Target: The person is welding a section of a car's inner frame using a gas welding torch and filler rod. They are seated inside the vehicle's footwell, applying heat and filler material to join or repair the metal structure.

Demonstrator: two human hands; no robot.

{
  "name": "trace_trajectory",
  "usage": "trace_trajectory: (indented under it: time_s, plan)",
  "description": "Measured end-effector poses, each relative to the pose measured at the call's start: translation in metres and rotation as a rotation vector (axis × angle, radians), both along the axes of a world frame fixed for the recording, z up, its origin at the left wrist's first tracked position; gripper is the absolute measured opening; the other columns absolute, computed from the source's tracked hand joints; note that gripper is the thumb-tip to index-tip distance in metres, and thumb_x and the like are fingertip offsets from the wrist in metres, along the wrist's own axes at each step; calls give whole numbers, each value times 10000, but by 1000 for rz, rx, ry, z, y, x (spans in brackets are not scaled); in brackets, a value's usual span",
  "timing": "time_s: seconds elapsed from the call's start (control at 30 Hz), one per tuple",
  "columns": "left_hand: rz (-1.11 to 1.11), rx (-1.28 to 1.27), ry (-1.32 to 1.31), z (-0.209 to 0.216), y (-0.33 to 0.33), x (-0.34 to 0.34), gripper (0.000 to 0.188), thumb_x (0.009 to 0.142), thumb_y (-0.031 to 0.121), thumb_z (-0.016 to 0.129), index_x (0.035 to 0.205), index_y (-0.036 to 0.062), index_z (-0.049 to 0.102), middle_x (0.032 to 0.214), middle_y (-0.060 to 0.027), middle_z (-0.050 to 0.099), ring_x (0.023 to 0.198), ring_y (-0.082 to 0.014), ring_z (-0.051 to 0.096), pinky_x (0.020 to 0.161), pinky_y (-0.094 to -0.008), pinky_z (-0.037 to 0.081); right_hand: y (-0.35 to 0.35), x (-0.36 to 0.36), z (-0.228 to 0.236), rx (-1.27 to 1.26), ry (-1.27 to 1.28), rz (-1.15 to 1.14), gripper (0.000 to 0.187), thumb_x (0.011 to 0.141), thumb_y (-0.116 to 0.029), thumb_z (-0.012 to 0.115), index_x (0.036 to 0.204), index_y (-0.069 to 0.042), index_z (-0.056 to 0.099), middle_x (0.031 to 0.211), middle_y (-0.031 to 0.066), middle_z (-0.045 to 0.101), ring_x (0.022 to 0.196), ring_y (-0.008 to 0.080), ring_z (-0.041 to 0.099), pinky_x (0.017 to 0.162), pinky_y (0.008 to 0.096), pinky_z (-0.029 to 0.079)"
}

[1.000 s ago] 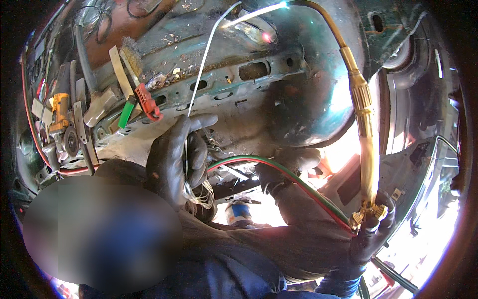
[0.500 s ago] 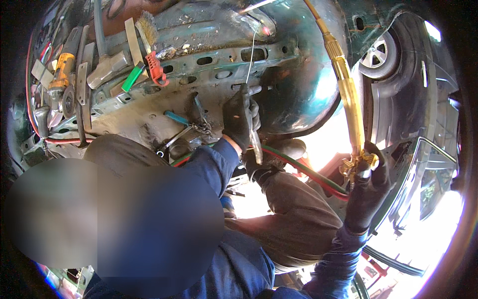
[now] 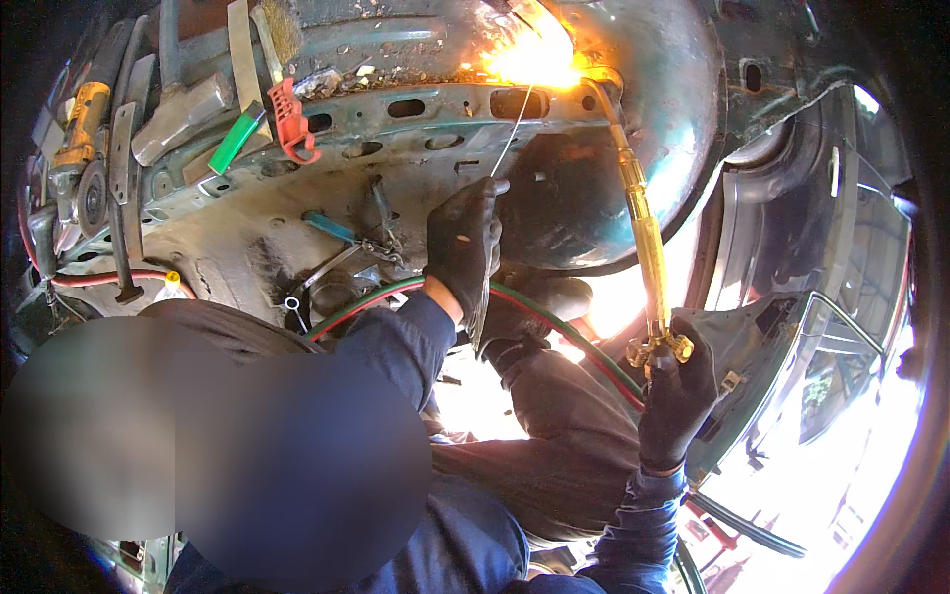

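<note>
At the curved green panel (image 3: 678, 94), up top, the flame (image 3: 534, 59) burns against metal beside the slotted rail (image 3: 366, 109); glare hides the joint itself. Right hand (image 3: 679, 396) has its fingers closed round the valve end of the brass torch (image 3: 643, 213), bent tip up at the flame's right side. Left hand (image 3: 463, 238) has fingers gripping a thin wire (image 3: 513, 134), its top end running into the glare, a loose bundle (image 3: 481, 317) hanging below the fist. My read on doing it well: hold the tip angle steady, feed wire in small dabs at the flame's edge, don't let it wander. Debris (image 3: 366, 72) on the ledge nearby could catch, so aim heat away. Hoses (image 3: 584, 346) cross near the knee; best given slack and room from sparks.
</note>
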State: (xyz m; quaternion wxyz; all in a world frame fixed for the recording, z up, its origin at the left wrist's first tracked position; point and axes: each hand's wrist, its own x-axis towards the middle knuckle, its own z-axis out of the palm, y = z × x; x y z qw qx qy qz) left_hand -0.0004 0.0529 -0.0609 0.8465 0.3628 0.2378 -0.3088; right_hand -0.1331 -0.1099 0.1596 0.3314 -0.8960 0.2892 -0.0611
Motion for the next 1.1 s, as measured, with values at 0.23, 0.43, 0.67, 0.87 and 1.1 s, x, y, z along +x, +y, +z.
trace_trajectory:
  time_s: [0.23, 0.43, 0.67, 0.87, 1.1]
  plan:
    - [-15, -76, 19, 21, 8, 2, 399, 1087, 350, 533, 1347, 63, 629, 604, 59, 425, 398, -61, 358, 370, -259, 279, 2, 10, -8, 13, -37, 14, 350, 988, -49, 699, 1316, 49, 627, 1205, 120, 683, 1030, 180, 670, 898, 301, 569]
    - [6, -121, 61, 18, 10, 3, 349, 1044, 396, 635, 1215, 102, 715, 586, 72, 422, 433, -26, 347, 393, -237, 275, 4, 12, -9, -25, -5, -11, 385, 998, -155, 737, 1313, 39, 631, 1206, 109, 684, 1035, 167, 665, 868, 285, 573]
    - [-47, -128, -5, 10, 12, 8, 468, 1079, 417, 558, 1378, 64, 628, 610, 68, 434, 406, -54, 371, 382, -251, 295, 6, 22, -7, -107, -8, 38, 336, 1011, -166, 715, 1286, 17, 658, 1174, 90, 692, 993, 145, 666, 835, 279, 572]
    - [-59, -153, -60, 5, 13, 9, 469, 1091, 377, 534, 1423, 51, 585, 626, 68, 452, 412, -57, 384, 386, -250, 311, 8, 30, -8, -142, 2, 56, 313, 1014, -139, 702, 1283, 14, 659, 1150, 86, 687, 958, 135, 665, 806, 272, 569]
    - [-92, -152, -65, 7, 15, 3, 451, 1093, 345, 524, 1422, 42, 584, 649, 71, 463, 424, -51, 386, 393, -236, 316, 12, 24, -7, -58, -2, 5, 331, 1007, -151, 728, 1289, 9, 659, 1137, 87, 687, 935, 133, 668, 792, 264, 568]
